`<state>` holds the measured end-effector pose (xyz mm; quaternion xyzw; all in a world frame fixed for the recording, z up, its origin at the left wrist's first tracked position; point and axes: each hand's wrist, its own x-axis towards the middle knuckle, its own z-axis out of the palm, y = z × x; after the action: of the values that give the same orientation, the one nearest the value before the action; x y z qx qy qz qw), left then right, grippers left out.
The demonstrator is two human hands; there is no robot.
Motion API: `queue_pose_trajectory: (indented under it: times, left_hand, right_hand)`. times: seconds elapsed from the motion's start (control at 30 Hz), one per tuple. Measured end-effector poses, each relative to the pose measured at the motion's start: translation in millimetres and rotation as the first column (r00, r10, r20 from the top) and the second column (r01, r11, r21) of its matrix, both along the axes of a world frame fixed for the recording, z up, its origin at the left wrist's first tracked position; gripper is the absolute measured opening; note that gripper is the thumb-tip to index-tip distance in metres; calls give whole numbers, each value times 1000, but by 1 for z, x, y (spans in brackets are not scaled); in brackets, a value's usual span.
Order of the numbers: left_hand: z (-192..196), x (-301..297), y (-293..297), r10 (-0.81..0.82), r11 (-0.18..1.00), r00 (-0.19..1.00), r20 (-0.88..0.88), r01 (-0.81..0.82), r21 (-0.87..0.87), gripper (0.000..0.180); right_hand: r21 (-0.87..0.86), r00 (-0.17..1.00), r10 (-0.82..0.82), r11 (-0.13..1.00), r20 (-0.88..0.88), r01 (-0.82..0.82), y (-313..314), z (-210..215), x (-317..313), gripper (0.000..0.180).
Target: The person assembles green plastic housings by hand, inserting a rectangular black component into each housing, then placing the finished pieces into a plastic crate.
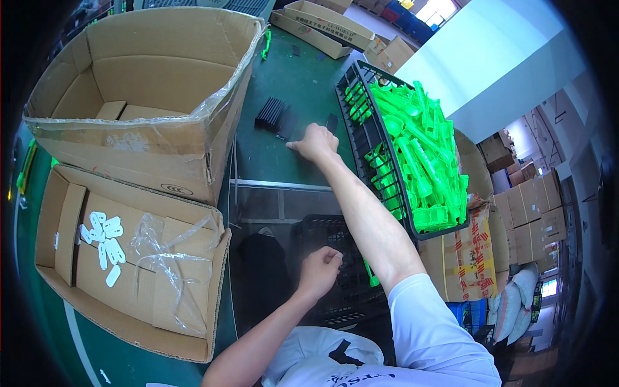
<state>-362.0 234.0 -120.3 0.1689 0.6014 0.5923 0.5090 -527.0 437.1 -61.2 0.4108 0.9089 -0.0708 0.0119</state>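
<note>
On the left, a low carton (122,313) is holding white pieces (115,250) and clear film (169,263), while behind it a large carton (97,151) is showing a small dark printed mark. On the green tabletop (271,166), a black stack (271,113) is lying just left of the right hand (314,143). That hand's fingers are bending down toward the tabletop, the thumb pointing left; whether they are gripping anything, I cannot tell. Lower down, the left hand (320,274) is hanging near a dark crate (316,229), its fingers curling in with the tips close together; whether they are pinching something, I cannot tell. Just beyond the right hand, a black piece (332,122) is lying on the tabletop. Farther back, a long box (322,29) is carrying dark printed writing, and the person's white shirt (425,335) is bearing dark lettering. On the right, a black basket (358,126) is holding green parts (419,155), and a taped carton (445,274) is showing red printing on yellow.
</note>
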Motion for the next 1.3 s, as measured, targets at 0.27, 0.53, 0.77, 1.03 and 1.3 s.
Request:
queue_pose_trajectory:
  times: [0.27,0.53,0.77,1.03,1.3]
  left_hand:
    - [-2,2,9,-7,1000,1000,15,7,17,21]
    - [29,-6,-11,213,977,940,-267,-207,52,16]
    - [23,17,-5,68,997,799,-597,-72,16,17]
    - [136,74,104,207,961,144,-968,157,228,4]
    - [128,45,214,-404,760,-427,-809,336,-557,25]
  right_hand:
    - [89,989,82,993,-121,-72,9,1,20,23]
    - [-314,629,-125,928,-768,-199,-86,-34,228,22]
    - [-977,520,-835,213,-179,6,-173,-122,500,31]
    - [-955,200,-962,129,-185,-267,-138,-91,572,24]
    - [-835,80,-894,376,-441,-402,-93,-29,569,16]
